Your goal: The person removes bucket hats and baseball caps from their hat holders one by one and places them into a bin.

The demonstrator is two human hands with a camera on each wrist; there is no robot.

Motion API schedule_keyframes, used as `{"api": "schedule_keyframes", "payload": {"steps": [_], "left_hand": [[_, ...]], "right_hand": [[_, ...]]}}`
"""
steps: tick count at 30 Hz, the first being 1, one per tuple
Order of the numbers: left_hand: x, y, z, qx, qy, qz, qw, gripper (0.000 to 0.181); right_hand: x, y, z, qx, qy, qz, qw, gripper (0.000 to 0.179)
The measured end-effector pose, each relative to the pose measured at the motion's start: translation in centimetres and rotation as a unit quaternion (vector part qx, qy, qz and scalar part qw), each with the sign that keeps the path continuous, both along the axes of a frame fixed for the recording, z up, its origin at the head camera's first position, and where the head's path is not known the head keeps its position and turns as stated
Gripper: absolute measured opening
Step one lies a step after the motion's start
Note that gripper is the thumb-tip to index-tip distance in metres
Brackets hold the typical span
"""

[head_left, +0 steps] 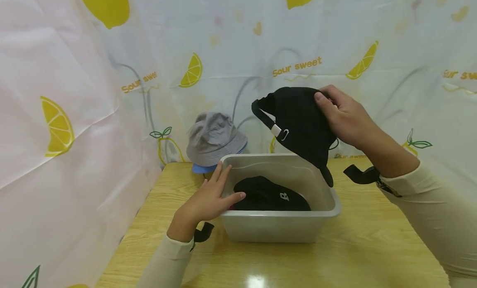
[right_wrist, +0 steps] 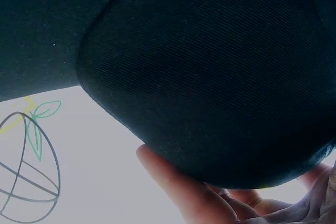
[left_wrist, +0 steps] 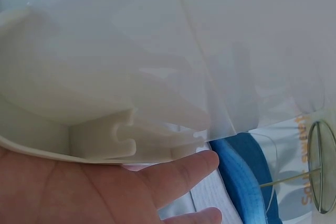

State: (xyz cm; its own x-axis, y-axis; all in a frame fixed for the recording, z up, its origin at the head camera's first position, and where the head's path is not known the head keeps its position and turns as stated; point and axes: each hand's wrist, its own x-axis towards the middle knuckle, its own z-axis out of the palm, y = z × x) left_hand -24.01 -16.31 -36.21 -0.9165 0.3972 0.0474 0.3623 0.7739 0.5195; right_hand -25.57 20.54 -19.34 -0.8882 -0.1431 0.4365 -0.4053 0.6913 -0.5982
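Note:
My right hand [head_left: 344,114] pinches a black baseball cap [head_left: 299,118] by its crown, thumb on the near side, above the right part of a beige plastic bin [head_left: 275,228]. The cap hangs tilted, with its back strap and metal buckle [head_left: 276,130] toward the left. Inside the bin lies another black cap [head_left: 266,195] with a white letter on it; a bit of red shows at its left. My left hand [head_left: 208,199] rests along the bin's left rim, fingers straight and thumb over the inside. The right wrist view is mostly filled by dark cloth [right_wrist: 210,77].
Behind the bin's left corner, a grey bucket hat [head_left: 214,139] sits over a blue one [head_left: 203,169]. A wire ring [left_wrist: 319,166] shows beside them in the left wrist view. The wood-grain table [head_left: 179,180] meets a lemon-print curtain [head_left: 238,39] at back and left.

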Motion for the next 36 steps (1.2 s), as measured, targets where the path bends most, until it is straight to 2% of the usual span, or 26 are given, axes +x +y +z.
{"api": "schedule_keyframes", "payload": {"steps": [8, 14, 36], "left_hand": [[0.2, 0.1, -0.3, 0.002, 0.001, 0.002, 1.0, 0.105], [0.1, 0.0, -0.1, 0.0, 0.004, 0.002, 1.0, 0.104], [0.0, 0.0, 0.1, 0.0, 0.008, 0.0, 1.0, 0.106]], "right_hand": [[-0.1, -0.9, -1.0, -0.001, -0.018, 0.014, 0.9997, 0.053], [-0.2, -1.4, -1.4, 0.009, -0.019, 0.011, 0.9997, 0.053], [-0.7, -1.2, -4.1, 0.036, -0.04, 0.023, 0.9983, 0.047]]}}
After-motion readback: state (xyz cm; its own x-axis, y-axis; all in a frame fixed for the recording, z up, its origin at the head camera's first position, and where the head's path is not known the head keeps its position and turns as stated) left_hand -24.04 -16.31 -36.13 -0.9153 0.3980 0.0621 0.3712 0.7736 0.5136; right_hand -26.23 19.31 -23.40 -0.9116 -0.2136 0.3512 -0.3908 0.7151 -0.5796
